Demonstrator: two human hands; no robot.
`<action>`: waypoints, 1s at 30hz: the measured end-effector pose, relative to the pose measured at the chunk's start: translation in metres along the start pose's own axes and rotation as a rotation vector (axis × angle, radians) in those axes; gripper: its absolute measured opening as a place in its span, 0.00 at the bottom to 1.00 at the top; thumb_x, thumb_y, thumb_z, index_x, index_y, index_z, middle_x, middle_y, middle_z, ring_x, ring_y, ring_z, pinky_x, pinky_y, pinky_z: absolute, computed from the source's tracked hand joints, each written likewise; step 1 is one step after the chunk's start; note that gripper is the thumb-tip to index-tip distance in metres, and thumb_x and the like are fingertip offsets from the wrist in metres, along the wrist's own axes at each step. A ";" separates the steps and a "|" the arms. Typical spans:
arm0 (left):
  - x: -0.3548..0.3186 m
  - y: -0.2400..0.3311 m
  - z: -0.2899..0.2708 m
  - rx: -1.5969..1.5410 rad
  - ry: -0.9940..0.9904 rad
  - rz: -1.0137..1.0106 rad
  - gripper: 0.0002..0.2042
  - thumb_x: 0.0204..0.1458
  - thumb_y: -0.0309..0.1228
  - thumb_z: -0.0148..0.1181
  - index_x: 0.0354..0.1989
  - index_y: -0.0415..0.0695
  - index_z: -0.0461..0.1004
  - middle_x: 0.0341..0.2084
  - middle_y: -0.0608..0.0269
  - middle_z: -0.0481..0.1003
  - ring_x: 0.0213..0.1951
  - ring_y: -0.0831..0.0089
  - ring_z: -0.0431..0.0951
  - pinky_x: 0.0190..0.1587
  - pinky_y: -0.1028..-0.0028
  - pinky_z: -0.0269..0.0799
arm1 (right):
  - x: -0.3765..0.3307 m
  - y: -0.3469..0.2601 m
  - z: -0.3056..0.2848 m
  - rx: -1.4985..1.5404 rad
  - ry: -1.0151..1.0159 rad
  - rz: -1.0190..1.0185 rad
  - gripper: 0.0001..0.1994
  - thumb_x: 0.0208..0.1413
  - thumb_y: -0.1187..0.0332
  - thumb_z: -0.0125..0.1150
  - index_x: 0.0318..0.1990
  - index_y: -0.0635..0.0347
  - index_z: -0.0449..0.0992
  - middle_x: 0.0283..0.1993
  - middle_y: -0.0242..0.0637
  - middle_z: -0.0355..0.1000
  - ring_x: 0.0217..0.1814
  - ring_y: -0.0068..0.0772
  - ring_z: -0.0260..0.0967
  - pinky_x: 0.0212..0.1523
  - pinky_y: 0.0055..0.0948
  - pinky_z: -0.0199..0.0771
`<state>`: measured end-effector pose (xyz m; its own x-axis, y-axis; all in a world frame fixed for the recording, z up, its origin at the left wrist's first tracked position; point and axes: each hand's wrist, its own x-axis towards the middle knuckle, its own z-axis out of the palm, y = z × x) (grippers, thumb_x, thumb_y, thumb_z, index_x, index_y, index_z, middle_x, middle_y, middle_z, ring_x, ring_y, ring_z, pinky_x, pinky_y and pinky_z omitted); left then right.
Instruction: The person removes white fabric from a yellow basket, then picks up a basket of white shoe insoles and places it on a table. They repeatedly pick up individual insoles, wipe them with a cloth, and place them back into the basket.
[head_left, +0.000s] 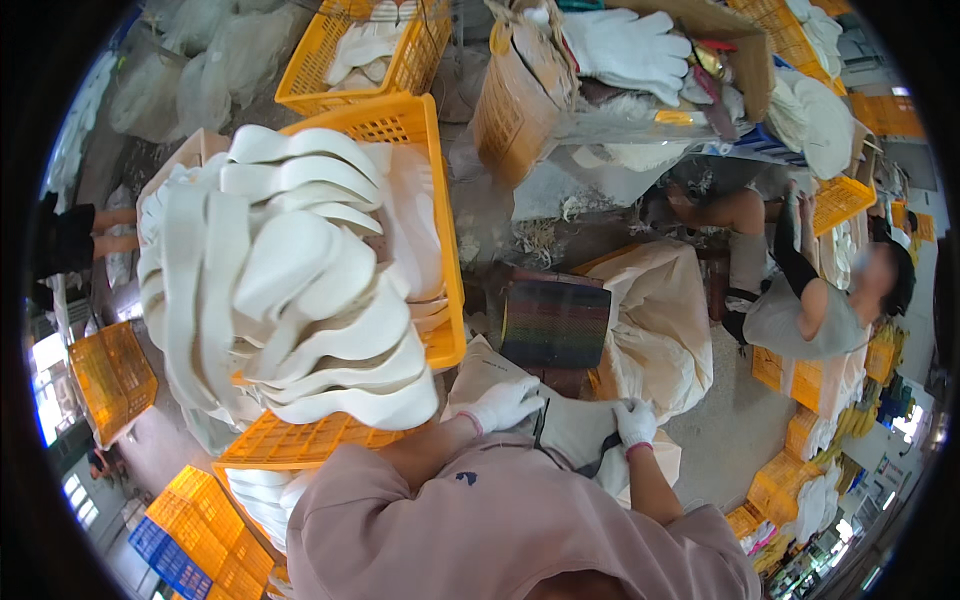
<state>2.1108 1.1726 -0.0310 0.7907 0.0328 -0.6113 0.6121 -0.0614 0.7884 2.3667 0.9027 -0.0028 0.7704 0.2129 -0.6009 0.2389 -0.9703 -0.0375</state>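
A pale grey piece (575, 428) lies close before the person's pinkish sweatshirt (500, 515).
Gloved left hand (503, 405) rests over its left part, right hand (635, 422) at its right edge; whether the fingers pinch, I can't tell. Leftward, white curved pieces (290, 262) overfill a yellow crate (447, 255).

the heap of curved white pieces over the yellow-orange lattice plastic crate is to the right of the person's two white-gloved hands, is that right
Not quite: the side is wrong. The head view shows the heap of curved white pieces over the yellow-orange lattice plastic crate to the left of the white-gloved left hand and white-gloved right hand.
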 end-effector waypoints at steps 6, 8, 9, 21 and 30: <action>-0.080 -0.032 -0.034 0.099 0.438 -0.096 0.31 0.68 0.58 0.53 0.66 0.43 0.74 0.60 0.33 0.76 0.63 0.40 0.76 0.66 0.51 0.70 | -0.093 -0.060 -0.088 0.133 0.235 -0.288 0.30 0.59 0.59 0.73 0.66 0.63 0.77 0.71 0.62 0.71 0.74 0.61 0.68 0.74 0.50 0.67; -0.091 -0.060 -0.049 0.152 0.504 -0.245 0.30 0.67 0.59 0.53 0.61 0.45 0.77 0.57 0.35 0.78 0.61 0.41 0.77 0.64 0.50 0.71 | -0.110 -0.090 -0.104 0.147 0.261 -0.321 0.30 0.60 0.59 0.73 0.67 0.63 0.76 0.70 0.61 0.72 0.74 0.62 0.68 0.74 0.50 0.67; -0.095 -0.073 -0.054 0.222 0.594 -0.112 0.30 0.66 0.59 0.53 0.60 0.45 0.77 0.56 0.36 0.78 0.60 0.41 0.77 0.64 0.50 0.71 | -0.113 -0.105 -0.110 0.083 0.299 -0.338 0.30 0.59 0.58 0.73 0.66 0.62 0.76 0.66 0.60 0.74 0.70 0.64 0.70 0.71 0.51 0.70; -0.088 -0.098 -0.015 0.312 0.335 0.184 0.22 0.65 0.44 0.57 0.59 0.42 0.80 0.57 0.42 0.81 0.60 0.44 0.79 0.64 0.54 0.73 | -0.123 -0.168 -0.138 -0.131 0.486 -0.475 0.18 0.59 0.57 0.72 0.53 0.54 0.86 0.51 0.46 0.81 0.58 0.51 0.76 0.63 0.48 0.71; -0.047 -0.059 -0.018 0.140 0.150 0.074 0.17 0.65 0.41 0.59 0.49 0.41 0.85 0.50 0.40 0.83 0.53 0.42 0.81 0.58 0.51 0.76 | -0.123 -0.141 -0.129 -0.023 0.561 -0.549 0.15 0.61 0.61 0.71 0.52 0.55 0.86 0.50 0.48 0.80 0.54 0.55 0.76 0.57 0.48 0.75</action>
<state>2.0377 1.1930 -0.0481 0.8327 0.1704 -0.5269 0.5530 -0.2066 0.8072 2.3143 1.0276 0.1796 0.7203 0.6936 -0.0084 0.6796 -0.7080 -0.1921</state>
